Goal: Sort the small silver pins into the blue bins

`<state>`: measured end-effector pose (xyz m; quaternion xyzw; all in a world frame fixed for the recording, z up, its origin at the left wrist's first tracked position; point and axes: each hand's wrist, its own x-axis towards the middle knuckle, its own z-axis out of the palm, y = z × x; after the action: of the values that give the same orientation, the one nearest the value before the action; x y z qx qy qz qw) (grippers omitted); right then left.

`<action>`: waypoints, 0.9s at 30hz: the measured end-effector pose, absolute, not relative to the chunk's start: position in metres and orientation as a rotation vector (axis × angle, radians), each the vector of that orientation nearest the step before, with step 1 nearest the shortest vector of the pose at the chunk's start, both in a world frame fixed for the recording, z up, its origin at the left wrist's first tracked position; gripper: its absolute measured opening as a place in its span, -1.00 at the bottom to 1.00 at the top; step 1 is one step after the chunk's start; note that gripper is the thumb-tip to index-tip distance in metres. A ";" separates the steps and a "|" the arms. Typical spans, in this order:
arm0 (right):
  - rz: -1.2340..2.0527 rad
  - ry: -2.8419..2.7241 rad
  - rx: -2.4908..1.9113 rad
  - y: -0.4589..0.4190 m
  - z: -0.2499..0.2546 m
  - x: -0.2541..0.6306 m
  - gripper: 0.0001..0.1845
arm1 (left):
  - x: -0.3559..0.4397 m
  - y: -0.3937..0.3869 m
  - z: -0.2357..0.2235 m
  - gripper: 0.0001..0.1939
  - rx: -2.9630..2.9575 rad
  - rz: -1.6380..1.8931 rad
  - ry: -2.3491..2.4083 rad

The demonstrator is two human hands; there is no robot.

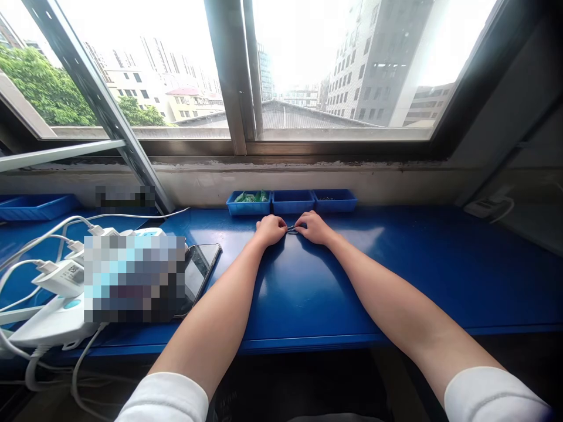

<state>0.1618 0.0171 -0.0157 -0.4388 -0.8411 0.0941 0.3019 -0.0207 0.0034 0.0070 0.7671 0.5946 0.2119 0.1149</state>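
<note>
Close to the far side of the blue table, my left hand (270, 230) and my right hand (314, 227) meet fingertip to fingertip. Between them are a few small, thin, dark rod-like pieces (291, 230), too small to name. Both hands are closed in a pinch at the ends of these pieces; which hand grips which piece cannot be told. Just beyond stand three blue bins in a row: the left bin (248, 208) has green packets (250, 196) in it, the middle bin (293, 206) is behind my fingers, and the right bin (338, 205) holds small dark bits.
A phone (204, 264) lies on the blue table (303, 305) left of my left forearm. Beside it is a white power strip (48, 322) with plugged-in chargers and loose cables. A metal shelf post (127, 135) rises at left, near another blue tray (44, 205). Windows are behind.
</note>
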 end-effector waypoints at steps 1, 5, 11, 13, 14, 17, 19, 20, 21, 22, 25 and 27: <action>0.269 -2.227 -1.179 0.017 -0.015 0.162 -0.91 | -0.021 0.004 0.006 -0.82 2.261 0.625 1.745; 0.320 -2.208 -1.242 0.015 -0.011 0.160 -0.88 | -0.020 0.006 0.001 -0.80 2.309 0.695 1.725; 0.242 -2.117 -1.240 0.013 -0.008 0.159 -0.72 | -0.017 0.002 0.001 -0.77 2.314 1.003 1.463; 0.181 -2.074 -1.221 0.013 -0.005 0.159 -0.67 | -0.015 0.000 0.003 -0.78 2.305 1.082 1.348; 0.155 -2.056 -1.211 0.012 -0.004 0.159 -0.64 | -0.014 -0.001 0.003 -0.78 2.295 1.108 1.301; 0.126 -2.019 -1.186 0.009 0.001 0.158 -0.57 | -0.012 -0.002 0.004 -0.77 2.258 1.138 1.227; 0.151 -2.000 -1.170 0.008 0.002 0.157 -0.52 | -0.011 -0.003 0.005 -0.78 2.235 1.122 1.228; 0.177 -1.993 -1.155 0.007 0.002 0.156 -0.51 | -0.010 -0.004 0.005 -0.78 2.228 1.094 1.225; 0.212 -1.987 -1.137 0.007 0.003 0.155 -0.50 | -0.009 -0.005 0.006 -0.78 2.222 1.060 1.215; 0.255 -1.980 -1.120 0.007 0.003 0.154 -0.50 | -0.009 -0.005 0.006 -0.78 2.215 1.027 1.204; 0.387 -1.926 -1.071 0.004 0.003 0.151 -0.52 | -0.007 -0.004 0.008 -0.79 2.127 1.017 1.223; 0.415 -1.875 -1.044 0.001 0.004 0.148 -0.58 | -0.006 0.000 0.009 -0.82 1.986 1.116 1.278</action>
<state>0.1482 0.0014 0.0037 -0.4241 -0.7616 0.1688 0.4599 -0.0061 -0.0004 0.0089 0.7339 0.4722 0.4125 0.2615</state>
